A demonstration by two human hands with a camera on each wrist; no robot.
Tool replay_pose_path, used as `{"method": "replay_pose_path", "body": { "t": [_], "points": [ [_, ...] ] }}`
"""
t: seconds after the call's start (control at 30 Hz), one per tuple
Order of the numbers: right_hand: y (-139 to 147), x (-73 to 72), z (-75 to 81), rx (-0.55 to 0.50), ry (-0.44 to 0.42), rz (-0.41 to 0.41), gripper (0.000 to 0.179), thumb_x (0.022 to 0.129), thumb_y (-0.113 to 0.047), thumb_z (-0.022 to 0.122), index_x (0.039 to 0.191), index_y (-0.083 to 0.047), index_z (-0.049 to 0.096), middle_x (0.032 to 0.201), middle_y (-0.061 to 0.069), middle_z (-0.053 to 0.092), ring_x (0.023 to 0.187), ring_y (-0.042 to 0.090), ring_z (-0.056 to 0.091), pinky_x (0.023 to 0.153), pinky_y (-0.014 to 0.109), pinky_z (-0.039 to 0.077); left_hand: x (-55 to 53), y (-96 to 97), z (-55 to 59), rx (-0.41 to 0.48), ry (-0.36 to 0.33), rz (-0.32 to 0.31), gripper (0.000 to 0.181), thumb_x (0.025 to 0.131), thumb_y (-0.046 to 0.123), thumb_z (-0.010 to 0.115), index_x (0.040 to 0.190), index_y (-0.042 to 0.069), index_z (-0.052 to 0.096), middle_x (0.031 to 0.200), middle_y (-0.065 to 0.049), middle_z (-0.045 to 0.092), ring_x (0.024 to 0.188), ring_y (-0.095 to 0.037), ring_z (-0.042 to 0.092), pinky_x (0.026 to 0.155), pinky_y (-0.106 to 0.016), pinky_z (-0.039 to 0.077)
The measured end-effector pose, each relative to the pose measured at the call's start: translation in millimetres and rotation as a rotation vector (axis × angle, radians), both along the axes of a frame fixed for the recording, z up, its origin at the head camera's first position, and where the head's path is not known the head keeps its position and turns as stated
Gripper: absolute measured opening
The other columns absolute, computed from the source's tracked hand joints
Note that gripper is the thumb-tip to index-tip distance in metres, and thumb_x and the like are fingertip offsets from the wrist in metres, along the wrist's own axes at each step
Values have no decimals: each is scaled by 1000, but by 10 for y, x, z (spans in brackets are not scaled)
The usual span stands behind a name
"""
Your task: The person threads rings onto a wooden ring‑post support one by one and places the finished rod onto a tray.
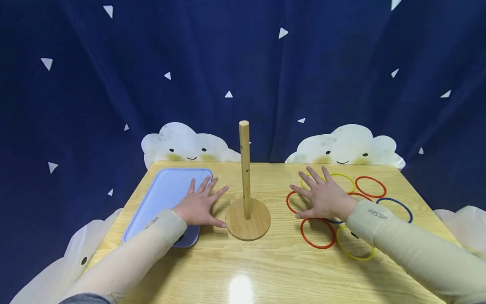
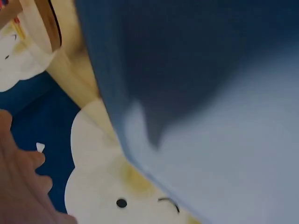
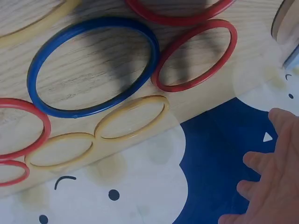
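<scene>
My left hand (image 1: 199, 206) hovers with spread fingers over the right edge of a light blue tray (image 1: 171, 185). A round wooden base (image 1: 236, 226) with an upright wooden post (image 1: 245, 164) stands just right of its thumb. Spread wide too, my right hand (image 1: 325, 197) is above several thin rings, holding none. Among them are a red ring (image 1: 319, 248) in front, a yellow ring (image 1: 357, 259) by the wrist and a blue ring (image 1: 411, 215) at the right. In the right wrist view a larger-looking blue ring (image 3: 74, 113) lies between red and yellow ones.
The light wooden table (image 1: 281, 270) carries everything. Behind it hangs a dark blue curtain (image 1: 243, 55) with white triangles and smiling clouds. Small holes mark the post's side. The tray lies at the left, the rings at the right, the post between them.
</scene>
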State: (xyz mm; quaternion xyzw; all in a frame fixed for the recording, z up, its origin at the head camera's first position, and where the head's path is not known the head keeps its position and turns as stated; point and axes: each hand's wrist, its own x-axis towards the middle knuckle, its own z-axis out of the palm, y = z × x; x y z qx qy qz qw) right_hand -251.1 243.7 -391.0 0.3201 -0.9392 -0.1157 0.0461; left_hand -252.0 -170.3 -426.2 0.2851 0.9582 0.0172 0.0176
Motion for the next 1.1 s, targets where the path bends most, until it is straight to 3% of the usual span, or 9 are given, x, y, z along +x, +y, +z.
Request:
{"method": "replay_pose_path", "body": {
  "t": [0.27, 0.5, 0.73, 0.93, 1.1],
  "points": [
    [113, 123, 32, -217, -116, -86, 93, 87, -78, 61, 158, -20, 48, 167, 22, 23, 153, 50, 12, 115, 75, 7, 134, 154, -72, 58, -12, -54, 123, 77, 85, 65, 168, 19, 17, 172, -18, 7, 157, -36, -1, 119, -69, -2],
    [424, 172, -11, -230, -162, -186, 98, 87, -82, 56, 161, -18, 42, 167, 25, 19, 152, 54, 9, 113, 78, 5, 117, 244, -114, -2, -44, -24, 135, 73, 89, 64, 167, 8, 11, 171, -20, 4, 157, -37, -1, 120, -68, 1],
    [865, 205, -90, -291, -243, -310, 93, 94, -71, 58, 162, -11, 35, 163, 33, 20, 146, 63, 11, 108, 81, 12, 80, 342, -154, -76, -58, -12, 138, 70, 93, 61, 166, 4, 15, 170, -22, 9, 157, -39, 2, 120, -67, 4],
    [1346, 244, -140, -546, -381, -374, 85, 103, -51, 58, 163, -2, 25, 159, 40, 22, 142, 63, 23, 106, 78, 25, 97, 422, -129, -43, -116, -15, 135, 71, 89, 65, 166, 4, 18, 170, -22, 11, 157, -40, 5, 120, -67, 5],
    [1782, 262, -183, -728, -434, -485, 76, 111, -45, 41, 160, 9, 21, 152, 44, 31, 134, 64, 36, 103, 73, 33, 96, 442, -155, -67, -187, -17, 134, 74, 88, 64, 166, 4, 15, 171, -18, 13, 157, -36, 9, 121, -64, 11]
  ]
}}
